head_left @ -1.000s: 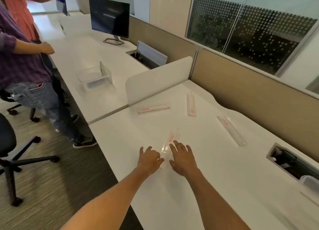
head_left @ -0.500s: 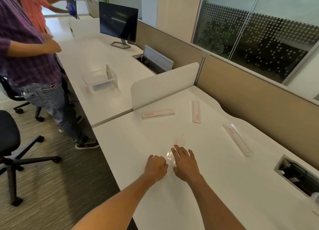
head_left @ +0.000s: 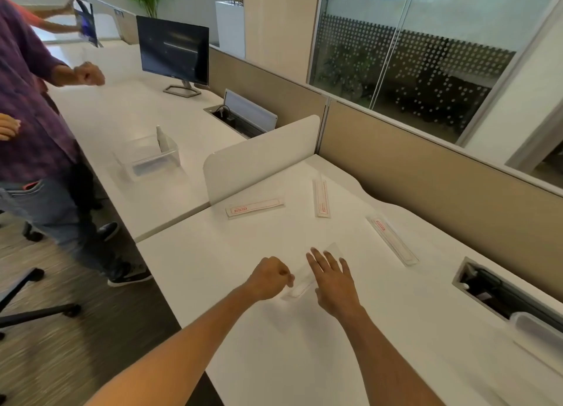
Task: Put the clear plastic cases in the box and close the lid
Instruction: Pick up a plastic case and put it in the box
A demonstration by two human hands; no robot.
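Observation:
A long clear plastic case (head_left: 300, 286) lies slanted on the white desk (head_left: 304, 360) between my hands. My left hand (head_left: 269, 276) is curled, its fingertips pinching the case's near end. My right hand (head_left: 332, 279) rests flat and spread over the case's far part. Three more clear cases with red labels lie further out: one (head_left: 255, 206) by the divider, one (head_left: 321, 197) behind it, one (head_left: 393, 244) to the right. The clear box (head_left: 149, 159) stands on the neighbouring desk to the left, its lid (head_left: 161, 137) raised upright.
A low white divider (head_left: 262, 156) separates the two desks. A person in a purple shirt (head_left: 30, 101) stands left of the box. A monitor (head_left: 173, 52) stands further back. A cable well (head_left: 502, 290) opens at the right. An office chair base (head_left: 30, 311) is on the floor.
My left hand has curled from spread fingers into a pinch at the case's near end. My right hand stays flat on the case. My view has tilted up and the person at left has moved.

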